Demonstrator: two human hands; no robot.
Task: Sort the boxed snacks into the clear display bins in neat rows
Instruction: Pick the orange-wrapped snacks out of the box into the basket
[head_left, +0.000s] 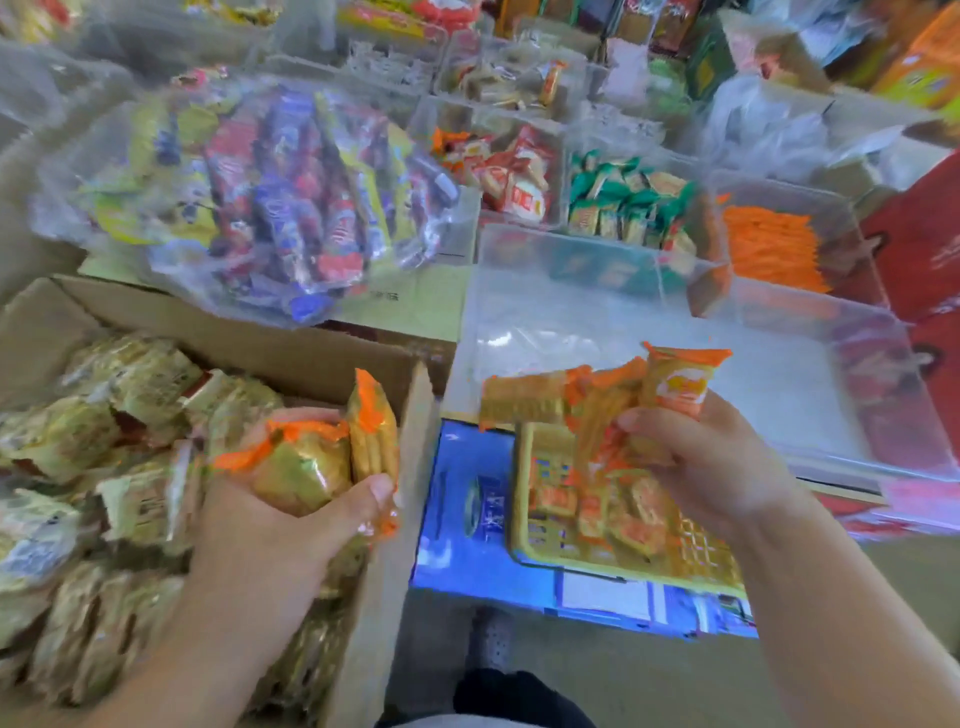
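The left hand (291, 519) is curled round two gold-and-orange snack packets (311, 462) just inside the right wall of the cardboard box (400, 447), over the loose packets heaped in it. The right hand (711, 462) grips a fanned bunch of orange packets (608, 400) at the near left corner of the clear display bin (831, 415), whose pale floor shows wide behind them. Under that hand a yellow basket (701, 558) sits on a blue carton (462, 519). A narrow strip of floor runs between the box wall and the carton. The box is cut off at the left edge. Blur smears all print, and the number of packets in the bunch cannot be told. Farther bins hold red packets (514, 171) and green packets (623, 202).
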